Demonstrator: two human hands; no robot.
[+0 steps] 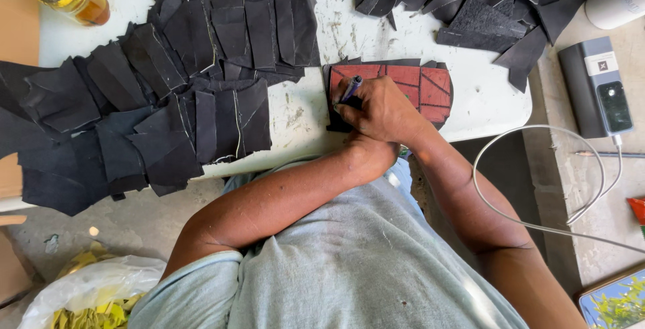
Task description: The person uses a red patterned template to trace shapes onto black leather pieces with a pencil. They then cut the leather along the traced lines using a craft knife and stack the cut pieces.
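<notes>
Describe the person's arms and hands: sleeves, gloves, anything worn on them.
Both arms are bare from the short sleeves of a light grey-blue T-shirt down. The right hand wears no glove or ring; the left hand is mostly hidden beneath it. No watch or wristband shows.

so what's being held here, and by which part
The right hand holds a pen by its lower barrel near the tip, over the red template. The left hand is hidden beneath.

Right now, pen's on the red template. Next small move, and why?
Probably draw the pen on along the left edge of the red template. The right hand grips the pen with its tip at that edge, the left hand sits tucked beneath it, and the template lies flat on dark leather.
</notes>
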